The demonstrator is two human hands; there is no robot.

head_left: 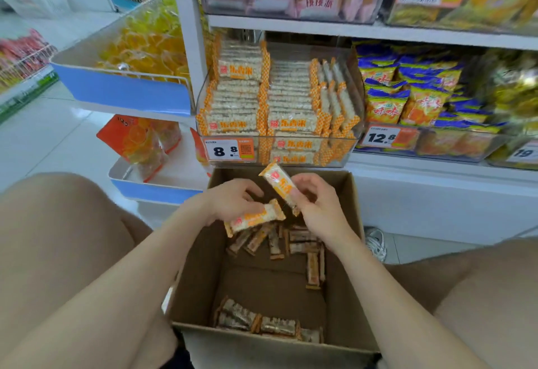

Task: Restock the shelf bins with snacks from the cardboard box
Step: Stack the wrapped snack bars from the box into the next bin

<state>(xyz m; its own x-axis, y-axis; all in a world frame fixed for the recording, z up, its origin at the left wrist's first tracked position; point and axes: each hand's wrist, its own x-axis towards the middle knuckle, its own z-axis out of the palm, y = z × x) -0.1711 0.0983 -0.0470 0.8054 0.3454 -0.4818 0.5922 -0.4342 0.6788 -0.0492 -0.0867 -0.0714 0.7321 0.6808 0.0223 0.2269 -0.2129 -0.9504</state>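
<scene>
— What colours are your snack bars [254, 220]?
— Pale white, with orange-and-white checked ends and an orange label.
— And your cardboard box [201, 266]?
— Plain brown. The bags [384, 106] are blue and orange; the price tag [224, 150] is white and orange.

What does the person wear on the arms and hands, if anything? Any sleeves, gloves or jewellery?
The left hand and the right hand are bare, without gloves. Both forearms are bare too, with no sleeve in view. No watch, bracelet or ring shows, though some fingers are partly hidden.
</scene>
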